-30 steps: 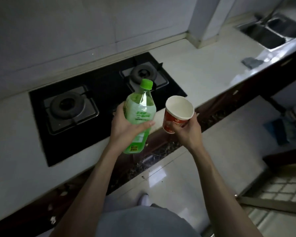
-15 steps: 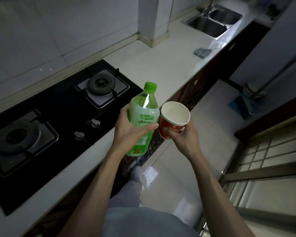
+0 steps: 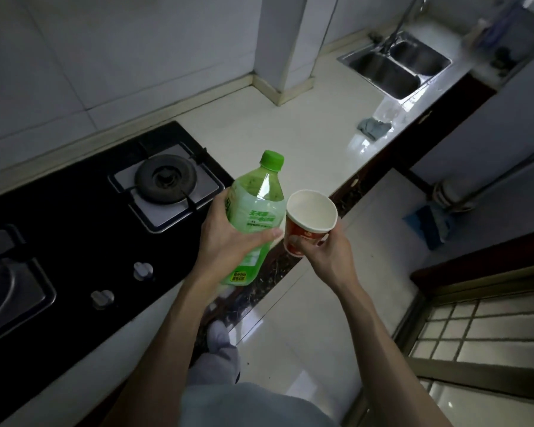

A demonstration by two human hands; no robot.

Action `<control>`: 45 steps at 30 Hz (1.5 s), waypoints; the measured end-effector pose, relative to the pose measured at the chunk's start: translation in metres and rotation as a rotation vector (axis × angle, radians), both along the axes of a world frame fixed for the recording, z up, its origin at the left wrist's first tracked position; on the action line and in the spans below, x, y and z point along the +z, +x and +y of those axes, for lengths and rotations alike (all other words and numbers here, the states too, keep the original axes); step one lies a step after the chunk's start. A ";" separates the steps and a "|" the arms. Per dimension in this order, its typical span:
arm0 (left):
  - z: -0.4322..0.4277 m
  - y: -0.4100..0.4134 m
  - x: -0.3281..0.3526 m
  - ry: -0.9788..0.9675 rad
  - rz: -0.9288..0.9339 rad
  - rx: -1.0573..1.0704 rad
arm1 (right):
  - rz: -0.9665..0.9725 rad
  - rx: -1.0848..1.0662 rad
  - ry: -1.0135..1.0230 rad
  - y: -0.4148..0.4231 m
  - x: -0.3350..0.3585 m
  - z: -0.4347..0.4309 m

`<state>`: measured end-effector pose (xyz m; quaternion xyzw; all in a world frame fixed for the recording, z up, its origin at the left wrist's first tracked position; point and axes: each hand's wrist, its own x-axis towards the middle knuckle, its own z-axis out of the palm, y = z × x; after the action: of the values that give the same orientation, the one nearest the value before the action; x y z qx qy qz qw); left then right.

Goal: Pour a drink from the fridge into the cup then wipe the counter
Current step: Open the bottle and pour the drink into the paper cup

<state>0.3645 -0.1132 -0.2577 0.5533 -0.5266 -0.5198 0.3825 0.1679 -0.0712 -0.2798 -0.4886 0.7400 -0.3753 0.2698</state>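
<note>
Both forearms rise from the bottom edge to the centre of the frame, where each hand is full, and that is the likely source of trouble. The green cap (image 3: 272, 160) is on the bottle (image 3: 255, 204), so nothing can pour until one item is put down. Trying to twist the cap with the cup (image 3: 310, 217) in hand could crush its thin paper wall or let it drop. Both items hang roughly over the dark front edge of the counter (image 3: 290, 143), so a slip could send either one to the pale floor at lower right.

The left hand (image 3: 228, 238) wraps the bottle's middle, thumb across the label, with the bottle tipped so its neck leans up and to the right. The right hand (image 3: 324, 254) pinches the red cup low on its wall from below, mouth open toward the camera. The inside looks empty. Cup and bottle sit close together; whether they touch I cannot tell.

Further left lies the black stove (image 3: 74, 226). Beyond it, at upper right, a grey cloth (image 3: 373, 127) rests on the white counter, well apart from the hands. The steel sink (image 3: 395, 69) is behind it.
</note>
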 end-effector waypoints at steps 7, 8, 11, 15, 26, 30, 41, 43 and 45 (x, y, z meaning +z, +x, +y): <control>-0.068 -0.028 0.002 0.041 0.029 -0.010 | -0.014 -0.006 -0.006 -0.025 0.008 -0.082; -0.075 -0.033 0.003 0.040 0.031 -0.016 | -0.017 -0.012 -0.006 -0.030 0.009 -0.091; -0.093 -0.050 0.005 0.040 0.016 -0.022 | -0.027 -0.027 -0.009 -0.046 0.008 -0.109; -0.113 -0.073 0.007 0.050 -0.004 0.003 | -0.046 -0.033 0.012 -0.071 0.000 -0.131; -0.167 -0.183 0.014 0.033 -0.063 0.251 | -0.080 0.116 -0.024 -0.202 0.008 -0.204; -0.187 -0.239 0.025 0.001 -0.057 0.313 | -0.087 0.161 -0.027 -0.256 0.017 -0.223; -0.207 -0.331 0.028 0.010 -0.135 0.387 | -0.143 0.298 -0.046 -0.337 0.008 -0.272; -0.215 -0.333 0.025 0.018 -0.135 0.416 | -0.147 0.331 -0.031 -0.337 0.005 -0.283; -0.224 -0.335 0.019 0.017 -0.133 0.440 | -0.140 0.359 -0.005 -0.337 0.001 -0.296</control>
<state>0.0300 -0.3372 -0.2383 0.6911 -0.4128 -0.3906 0.4466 -0.1695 -0.3673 -0.2791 -0.5862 0.6195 -0.3561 0.3819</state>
